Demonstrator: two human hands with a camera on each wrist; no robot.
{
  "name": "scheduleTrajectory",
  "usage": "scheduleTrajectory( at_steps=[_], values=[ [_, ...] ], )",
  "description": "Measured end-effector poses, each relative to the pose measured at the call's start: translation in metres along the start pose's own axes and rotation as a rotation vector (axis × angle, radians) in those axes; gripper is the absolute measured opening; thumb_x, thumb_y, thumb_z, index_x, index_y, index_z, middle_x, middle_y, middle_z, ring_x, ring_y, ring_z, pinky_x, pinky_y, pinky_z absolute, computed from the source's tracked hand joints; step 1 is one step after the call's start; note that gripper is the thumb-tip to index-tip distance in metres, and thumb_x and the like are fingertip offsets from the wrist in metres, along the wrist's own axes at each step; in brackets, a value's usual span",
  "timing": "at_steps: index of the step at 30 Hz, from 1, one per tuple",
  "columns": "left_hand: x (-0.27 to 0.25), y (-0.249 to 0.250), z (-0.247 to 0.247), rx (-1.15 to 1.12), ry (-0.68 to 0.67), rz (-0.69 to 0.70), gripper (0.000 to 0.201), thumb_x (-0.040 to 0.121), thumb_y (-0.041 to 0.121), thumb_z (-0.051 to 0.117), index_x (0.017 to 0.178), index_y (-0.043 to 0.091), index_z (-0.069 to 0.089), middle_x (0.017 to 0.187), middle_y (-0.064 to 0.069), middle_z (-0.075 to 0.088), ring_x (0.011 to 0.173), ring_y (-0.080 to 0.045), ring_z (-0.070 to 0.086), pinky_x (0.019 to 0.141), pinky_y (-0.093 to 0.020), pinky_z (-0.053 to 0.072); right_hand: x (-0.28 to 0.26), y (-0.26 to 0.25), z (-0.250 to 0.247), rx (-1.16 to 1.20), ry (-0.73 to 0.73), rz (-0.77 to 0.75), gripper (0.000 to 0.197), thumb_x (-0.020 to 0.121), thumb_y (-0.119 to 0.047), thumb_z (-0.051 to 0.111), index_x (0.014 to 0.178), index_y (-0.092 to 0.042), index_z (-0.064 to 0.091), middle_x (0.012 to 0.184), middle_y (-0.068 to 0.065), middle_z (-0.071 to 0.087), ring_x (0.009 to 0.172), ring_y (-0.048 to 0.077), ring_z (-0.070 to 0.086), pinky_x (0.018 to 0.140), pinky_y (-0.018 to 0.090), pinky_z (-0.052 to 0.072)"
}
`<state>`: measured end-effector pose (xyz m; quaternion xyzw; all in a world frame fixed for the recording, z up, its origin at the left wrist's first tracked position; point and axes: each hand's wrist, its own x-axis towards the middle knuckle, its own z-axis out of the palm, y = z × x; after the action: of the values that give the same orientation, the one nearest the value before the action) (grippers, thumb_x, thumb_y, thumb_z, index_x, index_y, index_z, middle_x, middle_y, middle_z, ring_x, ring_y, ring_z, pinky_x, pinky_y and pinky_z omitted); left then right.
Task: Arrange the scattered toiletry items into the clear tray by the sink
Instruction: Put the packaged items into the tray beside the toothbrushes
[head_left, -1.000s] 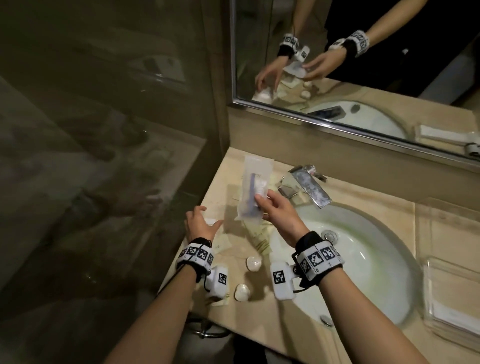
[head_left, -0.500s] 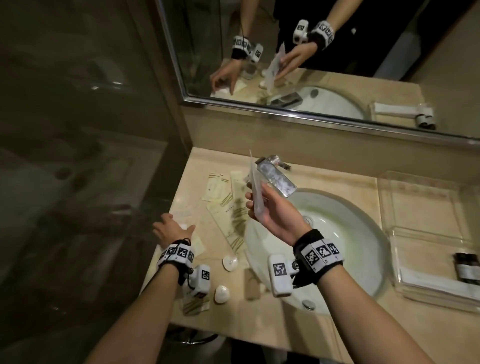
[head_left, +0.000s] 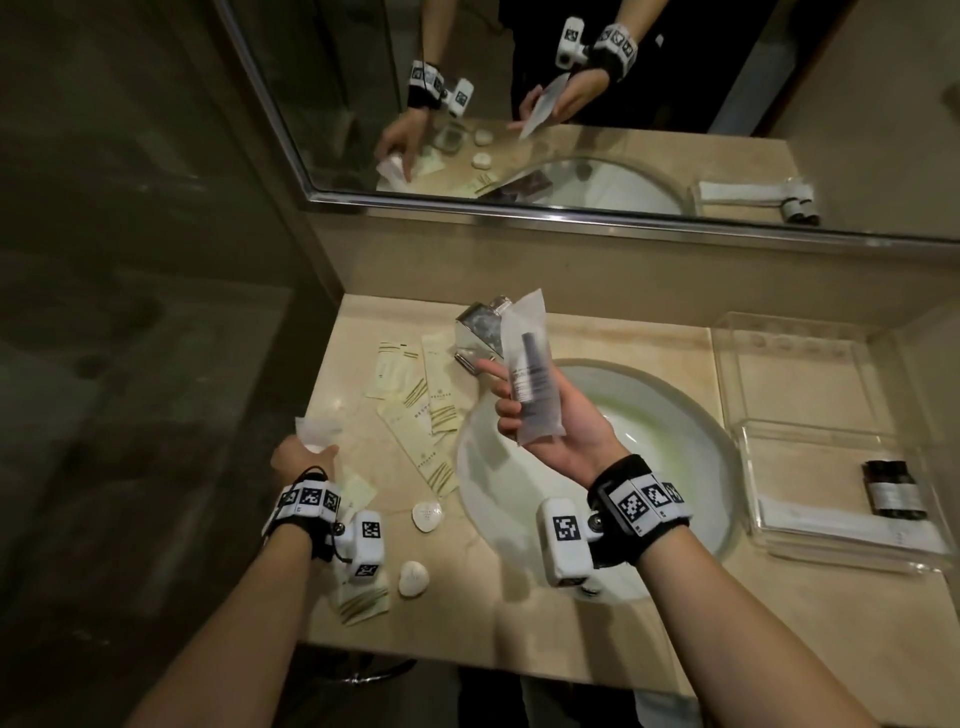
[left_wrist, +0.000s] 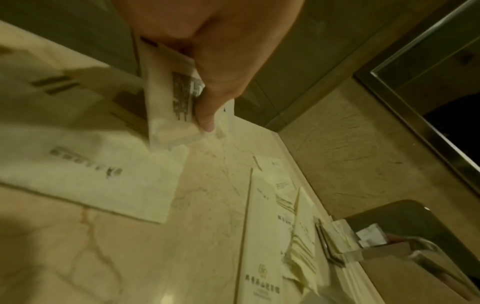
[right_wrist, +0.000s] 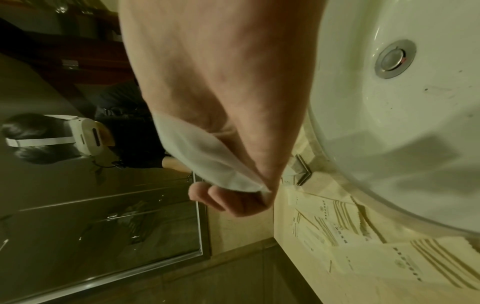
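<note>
My right hand (head_left: 540, 415) holds a frosted plastic pouch (head_left: 532, 384) with a dark tube inside, palm up over the left part of the sink (head_left: 675, 447). In the right wrist view the pouch (right_wrist: 207, 160) lies between palm and curled fingers. My left hand (head_left: 304, 457) pinches a small white packet (head_left: 317, 428) just above the counter's left edge; the left wrist view shows the packet (left_wrist: 176, 107) gripped under my thumb. The clear tray (head_left: 810, 540) at the right holds a dark bottle (head_left: 891, 491) and a flat white item.
Several cream sachets (head_left: 426, 415) lie on the counter left of the sink. Two small white round soaps (head_left: 426, 514) sit near my left wrist. A chrome faucet (head_left: 478, 332) stands behind the pouch. A mirror (head_left: 571, 104) spans the wall; dark glass is at left.
My right hand turned palm up and moved the pouch rightward over the basin. My left hand lifted a small white packet off the counter. The head view shifted right, showing the tray.
</note>
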<state>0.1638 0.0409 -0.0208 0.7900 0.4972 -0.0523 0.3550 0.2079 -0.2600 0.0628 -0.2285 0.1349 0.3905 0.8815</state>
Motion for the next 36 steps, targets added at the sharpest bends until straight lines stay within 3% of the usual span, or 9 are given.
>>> scheduleTrajectory(
  at_steps=[7,12,16,19,21,25,29,32,36],
  values=[
    [-0.056,0.045,-0.006,-0.189,0.016,0.215,0.028,0.079,0.014,0.074,0.104,0.003,0.066,0.107,-0.019,0.068,0.101,-0.036,0.064,0.089,-0.044,0.053,-0.025,-0.014,-0.016,-0.074,0.15,-0.133,0.035,0.1,-0.024,0.048,0.128,-0.006,0.057,0.089,0.002,0.055,0.073,0.014,0.054,0.068,0.025,0.049],
    [-0.115,0.101,0.015,-0.26,-0.046,0.383,0.023,0.078,0.02,0.075,0.096,0.008,0.067,0.093,-0.012,0.069,0.088,-0.03,0.065,0.083,-0.043,0.056,-0.075,-0.043,-0.028,-0.196,0.202,-0.295,0.02,0.1,-0.01,0.045,0.101,-0.009,0.065,0.087,0.004,0.072,0.078,0.014,0.07,0.073,0.032,0.06],
    [-0.168,0.145,0.049,-0.286,-0.128,0.477,0.032,0.075,0.023,0.077,0.102,0.009,0.068,0.098,-0.011,0.071,0.086,-0.027,0.066,0.082,-0.041,0.057,-0.128,-0.079,-0.065,-0.296,0.28,-0.389,0.022,0.1,-0.011,0.051,0.119,-0.006,0.06,0.098,0.004,0.072,0.089,0.015,0.068,0.075,0.031,0.059],
    [-0.219,0.173,0.087,-0.3,-0.227,0.536,0.034,0.076,0.021,0.077,0.107,0.009,0.068,0.103,-0.01,0.071,0.09,-0.025,0.066,0.085,-0.04,0.056,-0.173,-0.109,-0.099,-0.356,0.498,-0.459,0.041,0.094,-0.019,0.06,0.133,-0.008,0.053,0.121,0.008,0.067,0.107,0.02,0.067,0.092,0.038,0.056],
    [-0.253,0.185,0.115,-0.3,-0.308,0.558,0.036,0.077,0.023,0.076,0.109,0.009,0.066,0.104,-0.009,0.07,0.094,-0.025,0.066,0.087,-0.038,0.054,-0.204,-0.129,-0.122,-0.549,0.662,-0.511,0.042,0.092,-0.026,0.063,0.131,-0.014,0.054,0.124,0.008,0.065,0.109,0.023,0.065,0.096,0.044,0.054],
    [-0.307,0.194,0.167,-0.283,-0.4,0.573,0.035,0.08,0.026,0.074,0.109,0.009,0.065,0.104,-0.01,0.071,0.092,-0.026,0.067,0.087,-0.039,0.055,-0.251,-0.164,-0.163,-0.909,0.863,-0.597,0.027,0.098,-0.026,0.052,0.124,-0.019,0.054,0.121,0.006,0.065,0.107,0.023,0.064,0.089,0.038,0.052],
    [-0.343,0.186,0.207,-0.281,-0.486,0.518,0.032,0.084,0.022,0.069,0.111,0.006,0.064,0.102,-0.014,0.071,0.074,-0.023,0.066,0.078,-0.036,0.056,-0.262,-0.185,-0.196,-1.344,0.927,-0.488,0.028,0.101,-0.021,0.045,0.127,-0.013,0.053,0.12,0.014,0.065,0.1,0.026,0.06,0.077,0.027,0.039],
    [-0.356,0.179,0.225,-0.265,-0.546,0.468,0.033,0.087,0.016,0.066,0.116,0.003,0.059,0.102,-0.013,0.067,0.077,-0.025,0.063,0.07,-0.032,0.054,-0.257,-0.191,-0.218,-1.566,0.925,-0.271,0.029,0.101,-0.018,0.045,0.127,-0.013,0.054,0.122,0.016,0.064,0.107,0.031,0.06,0.084,0.032,0.044],
    [-0.354,0.176,0.238,-0.207,-0.602,0.459,0.026,0.089,0.015,0.063,0.114,0.007,0.059,0.105,-0.013,0.066,0.08,-0.024,0.064,0.079,-0.034,0.054,-0.245,-0.191,-0.241,-1.87,0.867,0.019,0.031,0.099,-0.019,0.044,0.129,-0.017,0.054,0.123,0.015,0.065,0.111,0.033,0.059,0.095,0.042,0.047]
  ],
)
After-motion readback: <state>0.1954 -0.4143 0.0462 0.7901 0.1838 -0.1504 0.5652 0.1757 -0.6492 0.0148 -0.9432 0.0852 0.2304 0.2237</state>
